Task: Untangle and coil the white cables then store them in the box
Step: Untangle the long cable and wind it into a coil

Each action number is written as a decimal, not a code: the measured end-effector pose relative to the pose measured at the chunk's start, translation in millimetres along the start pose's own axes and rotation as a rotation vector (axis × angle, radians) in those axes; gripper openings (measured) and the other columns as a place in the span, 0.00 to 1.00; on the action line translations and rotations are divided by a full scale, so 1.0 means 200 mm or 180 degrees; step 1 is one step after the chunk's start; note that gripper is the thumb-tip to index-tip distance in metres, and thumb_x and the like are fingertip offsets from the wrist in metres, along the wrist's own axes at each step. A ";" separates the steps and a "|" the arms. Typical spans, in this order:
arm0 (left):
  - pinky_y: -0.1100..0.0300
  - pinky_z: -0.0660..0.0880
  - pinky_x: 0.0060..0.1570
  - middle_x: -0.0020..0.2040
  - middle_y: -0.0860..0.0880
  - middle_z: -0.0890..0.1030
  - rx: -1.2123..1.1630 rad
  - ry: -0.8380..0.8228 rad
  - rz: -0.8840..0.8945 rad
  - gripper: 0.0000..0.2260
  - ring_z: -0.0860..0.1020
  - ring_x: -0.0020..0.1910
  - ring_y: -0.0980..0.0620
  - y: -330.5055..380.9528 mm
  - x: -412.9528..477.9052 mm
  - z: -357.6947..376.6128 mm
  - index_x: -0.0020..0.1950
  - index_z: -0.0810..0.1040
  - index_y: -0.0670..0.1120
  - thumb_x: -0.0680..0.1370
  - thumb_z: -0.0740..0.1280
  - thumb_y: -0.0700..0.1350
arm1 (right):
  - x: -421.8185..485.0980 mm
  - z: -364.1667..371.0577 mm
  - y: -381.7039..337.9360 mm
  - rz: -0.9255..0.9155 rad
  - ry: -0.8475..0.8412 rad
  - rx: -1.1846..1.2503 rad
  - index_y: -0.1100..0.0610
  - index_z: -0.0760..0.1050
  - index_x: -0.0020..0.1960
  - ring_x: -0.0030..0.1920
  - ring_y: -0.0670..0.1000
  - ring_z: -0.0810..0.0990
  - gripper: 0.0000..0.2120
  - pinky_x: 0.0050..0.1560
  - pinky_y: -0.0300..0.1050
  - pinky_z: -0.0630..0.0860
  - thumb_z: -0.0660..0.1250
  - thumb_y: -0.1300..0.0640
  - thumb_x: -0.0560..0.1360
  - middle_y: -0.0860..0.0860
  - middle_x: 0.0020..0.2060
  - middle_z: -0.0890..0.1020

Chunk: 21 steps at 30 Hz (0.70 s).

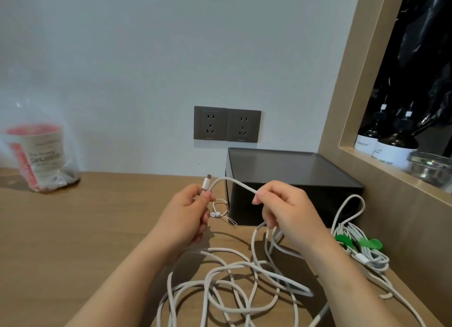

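A: We record the left hand (189, 211) closed on the plug end (205, 183) of a white cable (234, 182), thumb and fingers pinching just below the connector, which points up and away. The right hand (286, 206) is closed on the same cable a short way along, so a raised span arches between the two hands.

B: And the remainder?

A: From the right hand the cable drops to the desk (85, 229) and joins a loose tangle (232, 277) lying near us, loops crossing one another. We cannot tell how many cables make it up. A second bundle (359, 246), bound with green ties, lies at the right against the wooden frame. A thin cord with a small white piece (216, 214) rests on the desk between the hands, just in front of the box.

B: The box?

A: The dark box (288, 180) stands at the far side of the desk, under the sockets (227, 126). Its top appears closed; we cannot confirm any cable inside.

B: Which step, in our judgement?

A: Untangling, with an end found and coiling not yet begun. The next move calls for feeding the cable hand over hand from that end, lifting it clear of the crossings, not pulling them tight.
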<state>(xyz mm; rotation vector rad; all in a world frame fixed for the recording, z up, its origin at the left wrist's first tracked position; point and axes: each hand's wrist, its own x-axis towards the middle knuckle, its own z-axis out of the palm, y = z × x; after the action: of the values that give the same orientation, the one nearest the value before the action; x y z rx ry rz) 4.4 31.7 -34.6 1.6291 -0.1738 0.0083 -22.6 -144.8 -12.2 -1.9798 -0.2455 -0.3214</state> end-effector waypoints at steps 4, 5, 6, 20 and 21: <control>0.66 0.61 0.20 0.24 0.51 0.70 -0.0319 0.0009 -0.0114 0.10 0.64 0.20 0.55 0.00 0.00 0.00 0.46 0.73 0.43 0.82 0.56 0.44 | 0.00 0.04 0.02 -0.0043 0.0362 -0.0284 0.49 0.75 0.42 0.28 0.42 0.70 0.08 0.33 0.40 0.70 0.60 0.53 0.78 0.45 0.26 0.73; 0.65 0.63 0.21 0.25 0.51 0.70 -0.0287 -0.0015 -0.0099 0.10 0.65 0.21 0.55 0.00 -0.01 0.00 0.47 0.74 0.43 0.82 0.56 0.46 | 0.00 0.05 0.02 -0.0057 0.0482 -0.0283 0.49 0.75 0.42 0.29 0.42 0.70 0.07 0.34 0.41 0.70 0.61 0.53 0.78 0.46 0.27 0.73; 0.64 0.64 0.22 0.25 0.51 0.71 -0.0275 -0.0025 -0.0089 0.12 0.66 0.21 0.55 0.01 -0.01 0.01 0.48 0.74 0.43 0.82 0.56 0.49 | 0.00 0.06 0.02 -0.0083 0.0555 -0.0272 0.49 0.74 0.42 0.29 0.42 0.71 0.07 0.34 0.41 0.70 0.61 0.53 0.78 0.46 0.27 0.73; 0.66 0.74 0.33 0.42 0.49 0.79 -0.0297 0.0422 0.0410 0.13 0.78 0.35 0.57 0.01 -0.02 0.03 0.57 0.74 0.47 0.76 0.63 0.52 | -0.07 0.22 0.00 -0.0746 -0.0328 -0.1039 0.43 0.76 0.55 0.38 0.42 0.75 0.09 0.40 0.38 0.76 0.62 0.47 0.76 0.40 0.33 0.76; 0.66 0.73 0.31 0.40 0.49 0.79 -0.0374 0.0512 0.0423 0.11 0.77 0.32 0.58 0.01 -0.01 0.03 0.54 0.75 0.46 0.78 0.62 0.51 | -0.07 0.21 0.00 -0.0736 -0.0367 -0.1015 0.43 0.77 0.55 0.39 0.43 0.76 0.09 0.40 0.39 0.77 0.62 0.47 0.76 0.41 0.35 0.77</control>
<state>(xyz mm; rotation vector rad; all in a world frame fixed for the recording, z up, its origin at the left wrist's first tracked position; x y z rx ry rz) 0.6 25.5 -33.3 1.4902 -0.1557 0.2264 -30.8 -106.2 -33.4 -2.2923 -0.5271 -0.4152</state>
